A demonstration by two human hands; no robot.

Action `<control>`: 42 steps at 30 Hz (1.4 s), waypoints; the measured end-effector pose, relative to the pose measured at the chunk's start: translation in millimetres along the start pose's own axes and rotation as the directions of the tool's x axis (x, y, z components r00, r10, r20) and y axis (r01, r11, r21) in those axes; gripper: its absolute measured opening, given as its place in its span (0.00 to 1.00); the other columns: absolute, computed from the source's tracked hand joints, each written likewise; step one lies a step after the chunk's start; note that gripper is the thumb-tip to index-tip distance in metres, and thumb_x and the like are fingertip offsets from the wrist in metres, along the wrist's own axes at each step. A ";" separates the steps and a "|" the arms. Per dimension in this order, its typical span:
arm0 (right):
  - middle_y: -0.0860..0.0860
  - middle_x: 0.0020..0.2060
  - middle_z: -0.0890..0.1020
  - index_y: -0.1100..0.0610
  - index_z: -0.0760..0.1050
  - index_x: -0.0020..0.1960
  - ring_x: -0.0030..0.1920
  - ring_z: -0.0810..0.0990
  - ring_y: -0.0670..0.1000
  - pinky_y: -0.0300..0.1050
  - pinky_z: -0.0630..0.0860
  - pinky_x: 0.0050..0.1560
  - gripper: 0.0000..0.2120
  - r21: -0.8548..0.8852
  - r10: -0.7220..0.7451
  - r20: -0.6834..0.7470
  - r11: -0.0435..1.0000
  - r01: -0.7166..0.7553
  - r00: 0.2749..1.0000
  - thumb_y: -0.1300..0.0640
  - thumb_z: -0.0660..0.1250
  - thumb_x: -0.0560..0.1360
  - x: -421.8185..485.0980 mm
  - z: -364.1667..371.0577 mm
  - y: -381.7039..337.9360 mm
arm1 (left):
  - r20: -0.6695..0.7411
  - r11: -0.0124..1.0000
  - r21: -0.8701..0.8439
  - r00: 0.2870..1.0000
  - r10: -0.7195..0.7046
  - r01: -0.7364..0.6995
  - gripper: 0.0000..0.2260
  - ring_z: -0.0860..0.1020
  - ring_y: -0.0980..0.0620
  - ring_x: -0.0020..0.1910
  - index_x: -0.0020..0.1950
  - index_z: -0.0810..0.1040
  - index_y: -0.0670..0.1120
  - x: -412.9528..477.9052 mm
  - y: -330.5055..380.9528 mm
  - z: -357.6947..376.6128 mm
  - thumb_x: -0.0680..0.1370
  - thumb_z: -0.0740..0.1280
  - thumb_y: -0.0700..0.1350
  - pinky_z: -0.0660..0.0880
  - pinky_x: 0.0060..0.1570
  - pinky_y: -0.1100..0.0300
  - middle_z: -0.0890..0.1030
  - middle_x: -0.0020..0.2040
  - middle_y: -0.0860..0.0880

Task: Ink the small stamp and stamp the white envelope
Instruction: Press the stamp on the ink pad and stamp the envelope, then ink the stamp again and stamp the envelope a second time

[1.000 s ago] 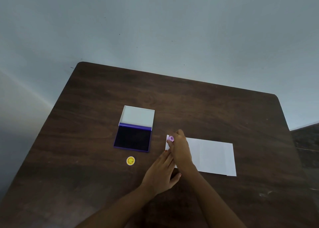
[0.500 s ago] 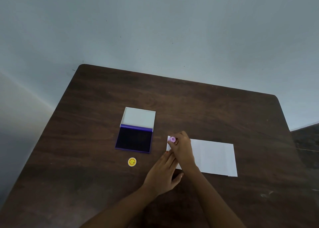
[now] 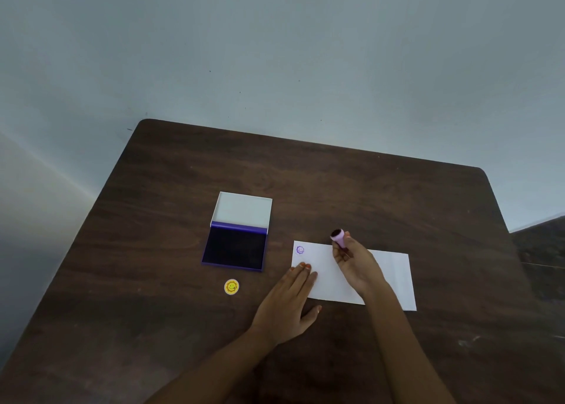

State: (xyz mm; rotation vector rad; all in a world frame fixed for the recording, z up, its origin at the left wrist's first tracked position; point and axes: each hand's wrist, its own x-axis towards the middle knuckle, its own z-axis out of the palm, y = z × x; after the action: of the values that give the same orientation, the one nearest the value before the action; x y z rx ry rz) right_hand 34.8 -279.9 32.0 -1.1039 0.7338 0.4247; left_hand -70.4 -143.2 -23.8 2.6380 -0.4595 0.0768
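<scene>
A white envelope (image 3: 388, 275) lies flat on the dark wooden table (image 3: 351, 189). A purple smiley print (image 3: 300, 249) shows in its upper left corner. My right hand (image 3: 356, 264) holds the small lilac stamp (image 3: 338, 237) lifted above the envelope's top edge, its dark inked face tilted up and away. My left hand (image 3: 290, 303) lies flat, fingers together, with the fingertips pressing the envelope's left end. The open ink pad (image 3: 235, 246), dark purple with a white lid folded back, sits to the left of the envelope.
A small round yellow smiley cap or sticker (image 3: 231, 286) lies in front of the ink pad. The table's far edge meets a pale wall (image 3: 275, 52). The right table edge drops off near a dark floor strip (image 3: 541, 251).
My right hand lifted the stamp off the envelope's upper left corner and moved it right, turning its face up. A purple print now shows where it pressed. The left hand stayed on the envelope.
</scene>
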 end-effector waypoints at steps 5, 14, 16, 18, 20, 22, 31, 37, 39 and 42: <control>0.56 0.43 0.78 0.61 0.76 0.44 0.44 0.78 0.50 0.35 0.81 0.35 0.04 0.243 0.062 0.039 0.967 -0.070 0.997 0.65 0.63 0.74 -0.3 -9.1 -0.9 | 0.004 1.000 0.029 1.000 0.005 -0.005 0.29 0.72 0.48 0.64 0.66 0.70 0.43 0.1 0.1 0.5 0.70 0.70 0.56 0.62 0.62 0.55 0.75 0.65 0.44; 0.56 0.43 0.78 0.61 0.75 0.44 0.43 0.78 0.50 0.35 0.80 0.33 0.03 0.249 0.076 0.026 0.965 -0.081 0.997 0.65 0.62 0.74 1.8 -9.2 0.3 | 0.060 0.999 -0.012 0.998 -0.033 0.034 0.28 0.64 0.47 0.70 0.70 0.64 0.43 0.1 -0.2 1.0 0.74 0.65 0.55 0.53 0.66 0.50 0.68 0.70 0.43; 0.56 0.43 0.78 0.61 0.75 0.44 0.44 0.78 0.50 0.35 0.81 0.32 0.04 0.258 0.074 0.026 0.963 -0.079 0.997 0.65 0.62 0.75 3.7 -9.9 1.5 | 0.063 1.000 0.012 0.998 -0.018 0.017 0.29 0.66 0.47 0.69 0.69 0.66 0.43 0.2 -0.4 1.1 0.73 0.66 0.55 0.56 0.66 0.51 0.70 0.69 0.43; 0.56 0.43 0.78 0.61 0.75 0.44 0.44 0.78 0.50 0.35 0.81 0.33 0.03 0.251 0.071 0.027 0.965 -0.076 0.997 0.65 0.62 0.74 4.0 -9.6 1.0 | 0.054 1.000 0.027 0.998 -0.008 0.006 0.29 0.69 0.47 0.67 0.68 0.67 0.42 0.5 -0.7 0.9 0.72 0.68 0.56 0.58 0.64 0.51 0.72 0.67 0.43; 0.56 0.43 0.79 0.62 0.76 0.46 0.44 0.78 0.50 0.36 0.81 0.37 0.04 0.203 0.050 0.024 0.978 -0.054 0.998 0.64 0.63 0.74 5.6 -10.2 1.6 | 0.042 1.000 0.030 0.999 -0.008 0.006 0.29 0.70 0.47 0.66 0.67 0.68 0.42 0.6 -1.0 1.6 0.71 0.69 0.55 0.59 0.64 0.51 0.73 0.67 0.43; 0.56 0.45 0.80 0.63 0.76 0.52 0.46 0.78 0.51 0.40 0.80 0.46 0.08 0.073 0.007 0.007 0.997 -0.008 1.000 0.62 0.64 0.74 6.7 -8.7 4.4 | 0.037 1.000 0.003 0.999 -0.016 0.016 0.29 0.69 0.46 0.67 0.68 0.67 0.42 0.8 -0.9 2.1 0.72 0.68 0.55 0.58 0.65 0.51 0.72 0.68 0.43; 0.55 0.51 0.82 0.59 0.79 0.50 0.41 0.75 0.46 0.34 0.70 0.40 0.10 -0.740 -0.426 0.075 0.583 0.337 0.901 0.55 0.69 0.71 -4.1 19.8 26.2 | -0.014 1.000 -0.009 1.000 0.003 -0.003 0.30 0.71 0.46 0.65 0.66 0.70 0.41 -0.2 -0.8 4.5 0.69 0.72 0.55 0.62 0.62 0.53 0.74 0.65 0.43; 0.60 0.51 0.82 0.64 0.78 0.51 0.44 0.75 0.49 0.36 0.70 0.45 0.10 -0.807 -0.503 0.186 0.411 0.423 0.844 0.59 0.67 0.72 -8.0 35.6 33.3 | -0.034 0.999 0.012 0.999 0.036 -0.035 0.27 0.75 0.47 0.61 0.62 0.74 0.42 1.5 -1.4 4.7 0.69 0.71 0.56 0.66 0.61 0.56 0.79 0.61 0.44; 0.59 0.50 0.83 0.63 0.78 0.51 0.43 0.74 0.46 0.32 0.70 0.43 0.10 -0.775 -0.496 0.172 0.466 0.428 0.851 0.59 0.68 0.72 -10.0 40.5 34.9 | -0.044 0.999 -0.003 0.998 0.037 -0.038 0.26 0.75 0.48 0.61 0.62 0.75 0.42 1.2 -2.0 5.9 0.70 0.70 0.56 0.67 0.61 0.56 0.79 0.61 0.44; 0.55 0.49 0.82 0.60 0.78 0.52 0.44 0.77 0.47 0.35 0.73 0.45 0.10 -0.697 -0.452 0.171 0.573 0.432 0.875 0.58 0.68 0.72 -13.4 52.3 37.8 | -0.065 0.998 0.020 0.996 0.053 -0.051 0.26 0.74 0.48 0.62 0.63 0.74 0.42 -0.3 -1.9 6.4 0.71 0.69 0.57 0.65 0.63 0.56 0.78 0.62 0.45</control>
State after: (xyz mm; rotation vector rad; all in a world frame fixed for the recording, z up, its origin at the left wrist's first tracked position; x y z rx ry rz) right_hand 17.9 -216.1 30.4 -1.9990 0.2553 0.2563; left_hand -70.2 -144.4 -30.4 2.6326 -0.5076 0.1842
